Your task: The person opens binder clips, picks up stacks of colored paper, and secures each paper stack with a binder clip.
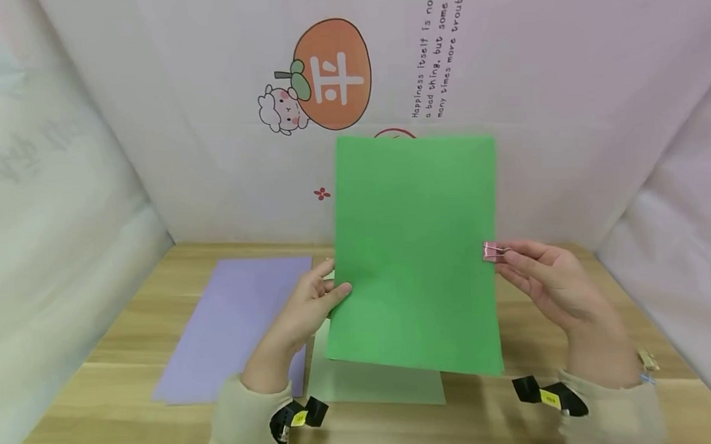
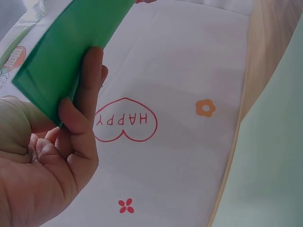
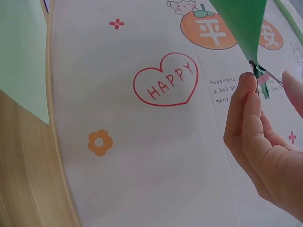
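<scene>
A bright green sheet of paper (image 1: 418, 246) is held up above the table, its face toward the head camera. My left hand (image 1: 311, 298) grips its left edge, thumb in front and fingers behind; the left wrist view shows the green paper (image 2: 71, 52) between them. On the right edge sits a pink metallic binder clip (image 1: 490, 251). My right hand (image 1: 548, 277) pinches the clip's wire handles between thumb and fingers. In the right wrist view the clip (image 3: 262, 78) sits on the edge of the green paper (image 3: 244, 23), seen nearly edge-on.
Lilac paper (image 1: 236, 331) lies on the wooden table (image 1: 90, 381) at the left. Pale green paper (image 1: 385, 384) lies beneath the raised sheet, partly hidden by it. Small gold and blue items, including a gold clip-like piece (image 1: 648, 360), lie by the right sleeve. A printed white cloth (image 1: 231, 187) stands behind.
</scene>
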`<state>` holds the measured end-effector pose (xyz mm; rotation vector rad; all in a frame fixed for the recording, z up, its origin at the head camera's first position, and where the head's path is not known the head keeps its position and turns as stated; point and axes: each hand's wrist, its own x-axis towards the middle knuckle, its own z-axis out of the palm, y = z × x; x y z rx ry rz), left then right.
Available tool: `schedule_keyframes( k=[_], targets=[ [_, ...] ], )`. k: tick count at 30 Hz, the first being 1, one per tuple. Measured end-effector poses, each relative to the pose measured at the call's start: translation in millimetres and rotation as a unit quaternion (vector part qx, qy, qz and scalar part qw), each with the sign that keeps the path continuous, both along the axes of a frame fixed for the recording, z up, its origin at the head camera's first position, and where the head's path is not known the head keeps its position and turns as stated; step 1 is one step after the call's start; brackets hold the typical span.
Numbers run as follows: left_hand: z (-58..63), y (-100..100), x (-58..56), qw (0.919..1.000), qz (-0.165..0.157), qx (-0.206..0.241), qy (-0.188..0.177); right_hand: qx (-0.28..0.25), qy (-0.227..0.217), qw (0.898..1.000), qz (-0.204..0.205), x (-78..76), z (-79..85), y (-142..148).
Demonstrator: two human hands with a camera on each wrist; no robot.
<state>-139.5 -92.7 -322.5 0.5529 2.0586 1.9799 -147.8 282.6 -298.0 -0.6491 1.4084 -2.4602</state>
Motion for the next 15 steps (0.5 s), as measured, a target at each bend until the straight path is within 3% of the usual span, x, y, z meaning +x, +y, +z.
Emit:
schedule_keyframes(
  k=[4, 11, 15],
  targets=[
    [-3.8, 4, 0.5, 1.0, -0.006, -0.006, 0.004, 0.009, 0.007, 1.0, -0.02, 5.5, -4.4, 5],
    [0.3, 15, -6.0, 0.9979, 0.037, -0.043, 0.033, 0.001, -0.002, 0.999, -0.053, 6.7, 2.3, 12],
    [2.1, 25, -12.1, 0.997, 0.038, -0.052, 0.043, -0.026, 0.004, 0.998, -0.056, 5.3, 5.1, 18]
  ],
)
